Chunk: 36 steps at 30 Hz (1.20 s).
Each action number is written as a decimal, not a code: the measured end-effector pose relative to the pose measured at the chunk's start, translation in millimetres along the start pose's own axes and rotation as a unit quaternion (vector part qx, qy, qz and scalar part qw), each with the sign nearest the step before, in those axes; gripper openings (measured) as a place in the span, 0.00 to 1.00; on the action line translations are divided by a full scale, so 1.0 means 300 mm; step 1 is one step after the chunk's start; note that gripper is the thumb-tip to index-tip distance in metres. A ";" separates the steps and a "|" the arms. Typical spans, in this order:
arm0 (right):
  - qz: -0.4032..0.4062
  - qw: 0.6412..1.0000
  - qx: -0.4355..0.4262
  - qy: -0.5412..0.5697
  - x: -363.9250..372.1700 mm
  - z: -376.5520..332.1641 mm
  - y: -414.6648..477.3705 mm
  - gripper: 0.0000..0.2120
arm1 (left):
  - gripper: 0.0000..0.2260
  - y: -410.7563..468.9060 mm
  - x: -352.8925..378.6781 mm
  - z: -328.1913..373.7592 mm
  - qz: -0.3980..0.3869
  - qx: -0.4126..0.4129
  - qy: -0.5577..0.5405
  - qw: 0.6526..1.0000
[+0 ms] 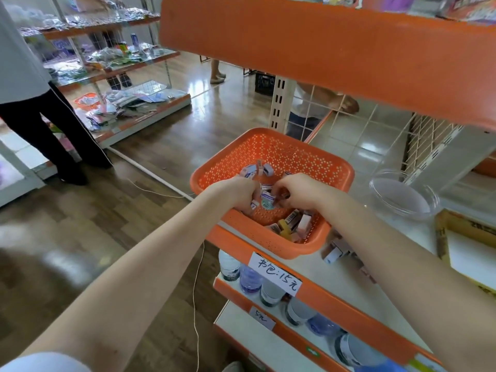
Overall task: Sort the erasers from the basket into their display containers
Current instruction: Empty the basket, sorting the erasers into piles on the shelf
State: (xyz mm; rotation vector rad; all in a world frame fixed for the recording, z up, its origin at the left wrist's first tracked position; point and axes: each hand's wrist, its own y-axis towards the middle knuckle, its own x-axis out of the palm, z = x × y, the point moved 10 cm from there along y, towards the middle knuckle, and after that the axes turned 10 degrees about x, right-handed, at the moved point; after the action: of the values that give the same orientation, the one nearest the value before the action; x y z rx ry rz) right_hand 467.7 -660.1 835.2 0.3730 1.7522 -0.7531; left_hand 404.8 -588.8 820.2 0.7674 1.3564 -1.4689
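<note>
- Far left: another shopper's dark trouser legs [53, 130] beside low glass shelves [112, 73] of packaged goods, well apart from the work.
- Left hand [236, 193] curled inside the orange basket [271, 154], fingers closed over a small clutch of erasers [264, 196]; exact count hidden under the knuckles. Probably gathering several of one kind to save trips.
- Basket resting on the shelf [349, 285] with its near left corner hanging past the orange edge, likely pulled close for easy reach.
- More erasers loose in the basket: pale wrapped ones [256, 167] at the far side, yellow and pink ones [294, 224] in the near right corner. Barcodes visible on some wrappers; brand print too small to read.
- Right hand [298, 193] also in the basket, fingertips pinched together on an eraser next to the left hand's bunch, apparently picking through for a match.
- Handwritten price tag [275, 273] on the shelf edge reads "书包:15元"; a smaller tag [261, 314] below reads "5元". Neither refers to erasers.
- Water bottles [251, 277] lying on the lower shelf.
- A few erasers [334, 252] on the shelf just right of the basket, partly behind the right forearm.
- Clear round container [402, 194] further right, apparently empty, likely one display destination.
- Cardboard box [467, 237] at the far right edge; print unreadable.
</note>
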 end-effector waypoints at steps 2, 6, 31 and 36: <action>-0.002 1.000 -0.007 -0.016 0.002 -0.010 -0.008 0.18 | 0.14 0.006 0.006 -0.003 -0.002 0.000 -0.009 1.000; -0.007 0.997 -0.041 -0.065 0.019 -0.040 -0.015 0.27 | 0.19 0.006 0.003 0.006 -0.005 -0.003 -0.001 1.000; -0.019 0.995 -0.088 -0.038 0.040 -0.067 -0.025 0.15 | 0.08 -0.044 -0.129 -0.013 0.203 -0.026 -0.040 0.978; 0.007 0.999 -0.043 0.018 -0.004 -0.041 -0.015 0.13 | 0.05 -0.061 -0.143 0.002 0.209 -0.028 -0.046 0.976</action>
State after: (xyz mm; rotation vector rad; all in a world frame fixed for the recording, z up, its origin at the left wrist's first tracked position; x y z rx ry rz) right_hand 456.4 -655.2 839.6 0.3429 1.8072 -0.6617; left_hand 402.6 -580.9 866.0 0.8760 1.0799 -1.1151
